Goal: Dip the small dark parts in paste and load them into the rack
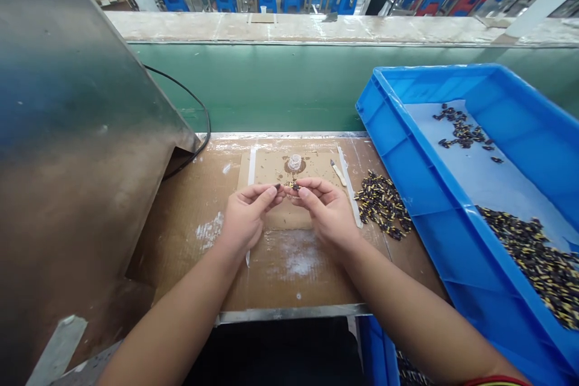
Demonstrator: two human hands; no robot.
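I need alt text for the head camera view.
A person's left hand and right hand each pinch a small dark piece above a brown bench, near a clear container. At right, a pile of dark-and-yellow pieces lies beside a blue bin holding more.

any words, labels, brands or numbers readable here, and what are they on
There is no text that I can read anywhere in this view.
Blue bin: no lettering or label visible on the sides that show.
Knife-like tool with a pale handle: too small to tell whether it is marked.
Small clear container: too small to tell.
Metal housing: no legible marking.
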